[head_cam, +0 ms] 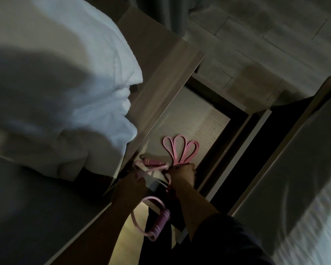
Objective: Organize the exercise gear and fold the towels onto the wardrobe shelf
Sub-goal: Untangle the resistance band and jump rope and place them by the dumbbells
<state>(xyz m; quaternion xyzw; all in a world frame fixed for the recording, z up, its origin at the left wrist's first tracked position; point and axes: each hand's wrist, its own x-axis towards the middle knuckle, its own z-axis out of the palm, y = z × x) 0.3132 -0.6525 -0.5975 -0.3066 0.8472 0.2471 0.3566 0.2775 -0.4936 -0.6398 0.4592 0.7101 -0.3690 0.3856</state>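
The scene is dim and tilted. My right hand grips the gathered end of a pink flat resistance band, whose loops fan out over a pale shelf. My left hand holds a pink resistance tube; one foam handle lies between my two hands and the other handle hangs below my forearm on its pink loop. White towels lie heaped on a higher surface at the left.
A wooden panel edge runs diagonally between the towels and the shelf. A dark frame borders the shelf on the right. A grey door or panel stands at the right. Brick-pattern wall at the top.
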